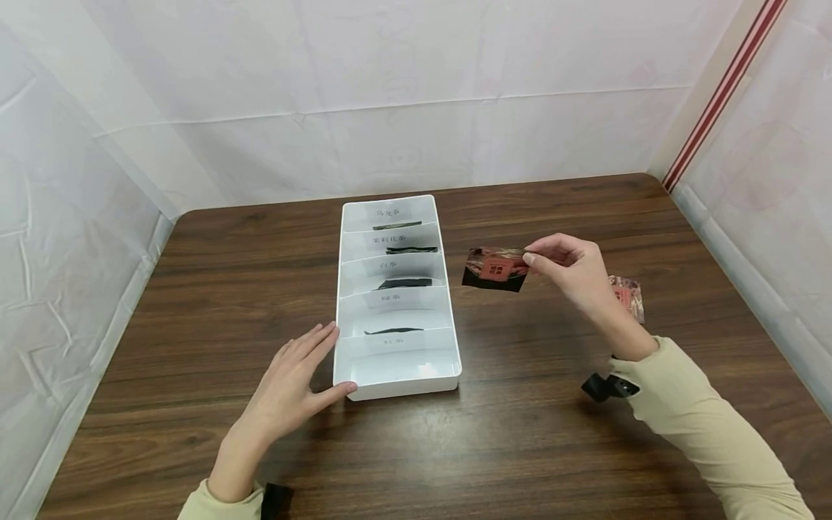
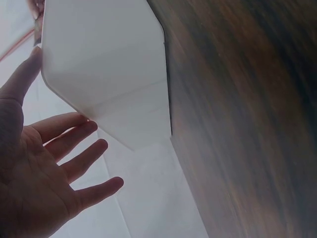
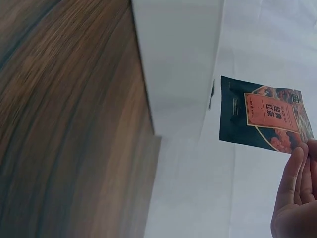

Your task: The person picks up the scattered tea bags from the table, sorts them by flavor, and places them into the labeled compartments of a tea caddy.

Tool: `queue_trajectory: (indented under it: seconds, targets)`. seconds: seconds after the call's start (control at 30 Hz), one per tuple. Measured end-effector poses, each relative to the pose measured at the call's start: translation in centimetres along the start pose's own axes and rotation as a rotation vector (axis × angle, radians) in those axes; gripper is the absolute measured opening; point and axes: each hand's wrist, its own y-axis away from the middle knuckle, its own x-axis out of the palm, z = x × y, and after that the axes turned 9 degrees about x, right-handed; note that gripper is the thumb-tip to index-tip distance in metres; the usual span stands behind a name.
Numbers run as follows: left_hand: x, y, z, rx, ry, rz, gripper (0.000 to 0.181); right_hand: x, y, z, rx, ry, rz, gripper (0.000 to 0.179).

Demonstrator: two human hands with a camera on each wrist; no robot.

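In the head view my right hand [image 1: 572,271] pinches a tea bag sachet [image 1: 496,269] by its edge, above the table to the right of a white divided box [image 1: 396,388]. Black with a red label, the sachet [image 3: 260,115] shows its printed face in the right wrist view. My left hand [image 1: 289,386] touches the near left corner of the box, its fingers along the side and the thumb at the front rim. Dark sachets stand in several compartments of the box; the nearest compartment holds none. Handwritten labels mark the compartments.
Another red-labelled sachet [image 1: 629,297] lies on the wooden table [image 1: 520,448], partly behind my right wrist. White sheeting [image 1: 416,94] hangs behind the table and on both sides. A red-striped strip [image 1: 724,94] runs down the right corner.
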Motion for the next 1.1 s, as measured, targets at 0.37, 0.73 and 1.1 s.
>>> queue_trajectory:
  seconds: [0.37,0.73,1.1]
  targets:
    - [-0.2,0.4,0.6,0.022,0.104,-0.017,0.070,2.1,0.5,-0.1,-0.043,-0.080,0.082,0.008]
    - [-0.1,0.7,1.0,0.029,0.138,-0.022,0.067,5.2,1.7,0.4,-0.065,-0.161,0.149,0.010]
    - [-0.1,0.7,1.0,0.021,0.130,-0.013,0.067,8.5,3.6,0.3,-0.096,-0.154,0.222,0.007]
